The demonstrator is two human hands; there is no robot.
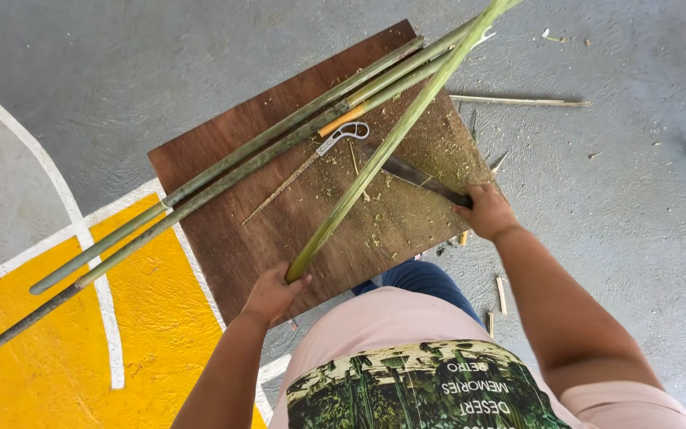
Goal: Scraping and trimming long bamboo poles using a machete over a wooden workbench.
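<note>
Plainly, the danger here sits where the blade meets the green bamboo strip (375, 163) over the brown wooden board (200, 159), which I take as my landmark. My left hand (273, 292) has its grip closed around the near end of the strip, at the board's near edge, and the strip runs up and away across the board's middle. My right hand (486, 211) has its grip wrapped tight on the handle of a long knife (414, 175) at the board's right edge, the blade lying across the board and passing under or against the strip; I cannot tell which.

If the blade rides along the grain and slips, I judge it could travel down the strip toward the left hand. The strip is held at one end only, so it could twist or spring off the board. Sawdust and shavings (391, 214) on the board's right half may let things slide.

A small saw with an orange handle (335, 137) lies near the board's centre, beside several long bamboo poles (224, 171) crossing its far-left side; a jolt could roll them.
</note>
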